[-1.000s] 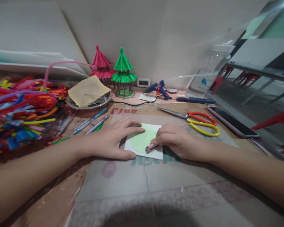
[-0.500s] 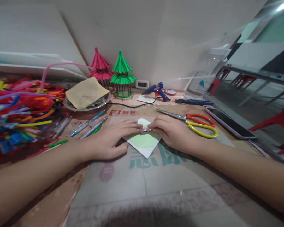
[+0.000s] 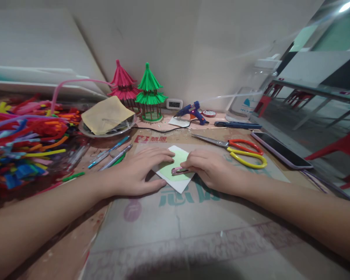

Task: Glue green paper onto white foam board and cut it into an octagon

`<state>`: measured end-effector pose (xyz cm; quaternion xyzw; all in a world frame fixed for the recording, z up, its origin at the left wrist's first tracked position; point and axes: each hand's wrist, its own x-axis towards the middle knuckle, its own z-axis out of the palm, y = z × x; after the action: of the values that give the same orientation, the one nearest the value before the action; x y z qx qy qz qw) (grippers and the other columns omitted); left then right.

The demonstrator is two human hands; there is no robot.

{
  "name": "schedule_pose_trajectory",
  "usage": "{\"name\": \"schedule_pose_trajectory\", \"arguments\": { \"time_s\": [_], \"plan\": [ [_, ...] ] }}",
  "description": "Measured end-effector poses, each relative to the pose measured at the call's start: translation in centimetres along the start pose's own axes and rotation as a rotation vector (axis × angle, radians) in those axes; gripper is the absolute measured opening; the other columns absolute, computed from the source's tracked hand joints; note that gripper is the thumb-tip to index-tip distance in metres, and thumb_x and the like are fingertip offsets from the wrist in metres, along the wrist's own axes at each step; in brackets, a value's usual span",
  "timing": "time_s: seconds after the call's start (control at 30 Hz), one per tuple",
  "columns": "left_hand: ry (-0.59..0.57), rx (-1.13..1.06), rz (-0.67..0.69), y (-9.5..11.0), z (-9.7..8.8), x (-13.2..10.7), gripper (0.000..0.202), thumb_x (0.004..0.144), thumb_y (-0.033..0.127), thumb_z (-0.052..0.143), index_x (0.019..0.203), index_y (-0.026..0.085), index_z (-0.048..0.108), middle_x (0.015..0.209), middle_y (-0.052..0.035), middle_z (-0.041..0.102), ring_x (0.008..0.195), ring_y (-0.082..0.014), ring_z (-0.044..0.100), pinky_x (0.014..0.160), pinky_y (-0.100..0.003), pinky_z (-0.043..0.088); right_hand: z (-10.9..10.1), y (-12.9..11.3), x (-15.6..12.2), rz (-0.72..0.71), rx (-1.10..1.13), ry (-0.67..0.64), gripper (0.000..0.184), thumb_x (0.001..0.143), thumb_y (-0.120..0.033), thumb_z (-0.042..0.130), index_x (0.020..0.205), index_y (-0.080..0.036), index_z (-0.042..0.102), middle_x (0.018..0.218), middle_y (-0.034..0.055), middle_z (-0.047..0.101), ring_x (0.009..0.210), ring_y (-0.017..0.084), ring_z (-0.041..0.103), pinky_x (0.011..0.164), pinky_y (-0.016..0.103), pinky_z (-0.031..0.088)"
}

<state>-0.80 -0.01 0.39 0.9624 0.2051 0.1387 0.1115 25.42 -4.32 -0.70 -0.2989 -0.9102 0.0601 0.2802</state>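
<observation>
A small white square board (image 3: 181,188) lies on the cardboard with one corner toward me, a pale green sheet (image 3: 170,175) on top of it. My left hand (image 3: 140,169) rests on its left side, fingers stretched out and thumb apart. Between the fingers of my right hand (image 3: 210,167) is a slim pink utility knife (image 3: 177,170), held low over the green sheet. Its rounded end with a hole points left; the other end is hidden in my grip. Scissors (image 3: 231,147) with red and yellow handles lie just beyond my right hand.
Pipe cleaners (image 3: 26,140) pile up at left, near a dish (image 3: 105,134) and pens (image 3: 107,151). Pink (image 3: 123,83) and green (image 3: 150,89) pagodas, a clock (image 3: 174,104), a glue gun (image 3: 191,112) and a bottle (image 3: 247,97) stand along the wall. A phone (image 3: 281,149) lies right.
My right hand has shifted the knife slightly toward me, and more of the knife now shows. My left thumb has spread away from the fingers, whose tips no longer meet the knife.
</observation>
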Motion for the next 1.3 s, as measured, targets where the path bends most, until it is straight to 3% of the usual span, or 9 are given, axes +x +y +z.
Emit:
{"name": "schedule_pose_trajectory", "arguments": {
  "time_s": [0.17, 0.6, 0.9, 1.0, 1.13, 1.3],
  "plan": [
    [0.043, -0.001, 0.028, -0.2, 0.2, -0.2, 0.050, 0.089, 0.041, 0.063, 0.133, 0.019, 0.054, 0.144, -0.0157, 0.057, 0.136, -0.0321, 0.051, 0.116, -0.052, 0.038, -0.2, -0.4, -0.3, -0.008, 0.011, -0.025, 0.022, 0.094, -0.004, 0.048, 0.099, -0.015, 0.067, 0.089, 0.0088, 0.071, 0.084, 0.019, 0.063, 0.076, 0.031, 0.049],
    [0.026, -0.021, 0.006, 0.0, 0.0, -0.1, 0.049, 0.089, 0.041, 0.062, 0.132, 0.020, 0.055, 0.145, -0.0153, 0.056, 0.136, -0.0330, 0.051, 0.116, -0.054, 0.039, -0.6, -0.8, -0.6, -0.025, 0.020, -0.055, 0.025, 0.092, -0.003, 0.049, 0.102, -0.017, 0.067, 0.088, 0.0074, 0.071, 0.083, 0.019, 0.063, 0.076, 0.031, 0.051],
    [0.023, 0.016, 0.026, -0.3, 0.2, -0.2, 0.049, 0.090, 0.041, 0.061, 0.133, 0.018, 0.053, 0.145, -0.0162, 0.055, 0.138, -0.0314, 0.049, 0.116, -0.052, 0.038, -0.9, -1.0, -0.8, 0.018, 0.105, -0.084, 0.018, 0.094, -0.007, 0.052, 0.098, -0.015, 0.068, 0.090, 0.0090, 0.072, 0.085, 0.019, 0.065, 0.078, 0.031, 0.050],
    [0.016, 0.016, 0.016, -0.4, 0.2, -0.2, 0.049, 0.091, 0.042, 0.061, 0.134, 0.020, 0.052, 0.146, -0.0147, 0.055, 0.138, -0.0308, 0.049, 0.116, -0.051, 0.038, -1.1, -0.6, -0.7, 0.097, 0.167, -0.050, 0.017, 0.095, -0.009, 0.054, 0.101, -0.017, 0.068, 0.093, 0.0074, 0.072, 0.085, 0.017, 0.065, 0.078, 0.028, 0.050],
    [0.006, 0.000, 0.012, -0.3, 0.1, -0.1, 0.050, 0.090, 0.043, 0.061, 0.134, 0.020, 0.052, 0.146, -0.0146, 0.056, 0.137, -0.0312, 0.050, 0.116, -0.051, 0.039, -1.0, 0.3, -0.2, 0.191, 0.009, 0.009, 0.019, 0.096, -0.011, 0.052, 0.104, -0.016, 0.069, 0.094, 0.0094, 0.071, 0.086, 0.020, 0.064, 0.076, 0.030, 0.049],
    [0.020, 0.012, 0.025, -0.4, 0.3, -0.2, 0.049, 0.092, 0.042, 0.060, 0.134, 0.018, 0.052, 0.146, -0.0151, 0.055, 0.138, -0.0303, 0.049, 0.116, -0.050, 0.039, -0.9, 0.8, -0.4, 0.083, -0.035, -0.054, 0.020, 0.096, -0.009, 0.050, 0.099, -0.014, 0.070, 0.088, 0.0095, 0.070, 0.085, 0.020, 0.062, 0.075, 0.031, 0.047]
  ]
}}
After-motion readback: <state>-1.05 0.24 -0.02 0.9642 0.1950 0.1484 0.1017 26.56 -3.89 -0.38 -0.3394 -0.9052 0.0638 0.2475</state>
